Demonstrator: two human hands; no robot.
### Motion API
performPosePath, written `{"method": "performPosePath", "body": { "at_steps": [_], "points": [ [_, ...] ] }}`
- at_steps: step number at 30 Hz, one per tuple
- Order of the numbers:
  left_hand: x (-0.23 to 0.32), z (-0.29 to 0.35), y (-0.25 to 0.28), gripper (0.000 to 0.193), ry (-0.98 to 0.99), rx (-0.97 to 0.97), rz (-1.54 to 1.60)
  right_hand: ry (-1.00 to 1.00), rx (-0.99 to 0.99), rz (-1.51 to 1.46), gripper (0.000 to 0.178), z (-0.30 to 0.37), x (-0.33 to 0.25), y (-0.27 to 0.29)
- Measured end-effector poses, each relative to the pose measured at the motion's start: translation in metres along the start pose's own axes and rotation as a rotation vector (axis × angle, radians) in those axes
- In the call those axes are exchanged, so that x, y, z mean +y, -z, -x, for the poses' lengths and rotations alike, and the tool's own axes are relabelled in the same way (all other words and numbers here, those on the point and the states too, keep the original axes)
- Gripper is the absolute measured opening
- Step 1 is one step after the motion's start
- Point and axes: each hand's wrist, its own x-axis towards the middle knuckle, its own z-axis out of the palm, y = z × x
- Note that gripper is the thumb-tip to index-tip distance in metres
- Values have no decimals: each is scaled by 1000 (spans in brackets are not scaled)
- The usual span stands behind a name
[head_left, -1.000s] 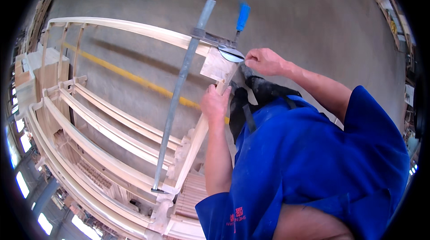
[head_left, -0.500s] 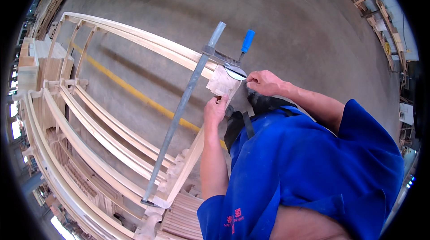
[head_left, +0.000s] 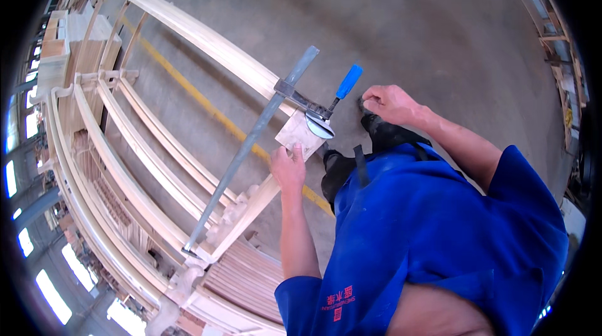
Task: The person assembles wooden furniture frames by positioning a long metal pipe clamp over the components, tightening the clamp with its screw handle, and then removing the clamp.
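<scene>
Left hand: the left hand (head_left: pixel 289 170) is resting just below the frame's centre, its fingertips touching the lower edge of the pale block (head_left: pixel 293 133); whether they are gripping it I cannot tell, as the far side is hidden.
Right hand: the right hand (head_left: pixel 395 106) is hanging right of centre, fingers curling in narrow, near the blue handle (head_left: pixel 349 82) but apart from it; nothing is showing in them.
Clamp: the long bar clamp (head_left: pixel 252 139) is slanting from upper centre to lower left, its foot (head_left: pixel 189 252) sitting at a joint of the wooden frame (head_left: pixel 196 30).
Round pad: the grey round pad (head_left: pixel 320 126) is lying at the block's upper right, below the screw.
Wooden frame: its rails are filling the left half of the picture.
Clamping step: the work in hand is apparently setting the clamp across the frame, the left hand likely steadying the block.
Handle move: turning the screw would be calling for the right fingers to open around the handle while the left keeps the block from shifting.
</scene>
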Motion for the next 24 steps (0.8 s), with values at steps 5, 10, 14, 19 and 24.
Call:
{"method": "performPosePath", "body": {
  "at_steps": [5, 10, 14, 19, 24],
  "points": [
    [14, 12, -22, 65, 54, 312, 4, 125, -51, 57, 23, -30, 2, 35],
    [32, 5, -35, 80, 127, 368, 1, 234, -150, -17, 21, -59, -22, 35],
    [39, 3, -37, 82, 136, 373, 21, 386, -136, 58, 22, -77, -37, 19],
    [40, 1, -38, 83, 157, 400, -5, 395, -152, 103, 21, -87, -59, 2],
    [44, 3, -39, 78, 131, 467, 7, 374, -176, 176, 23, -118, -94, -7]
  ]
}}
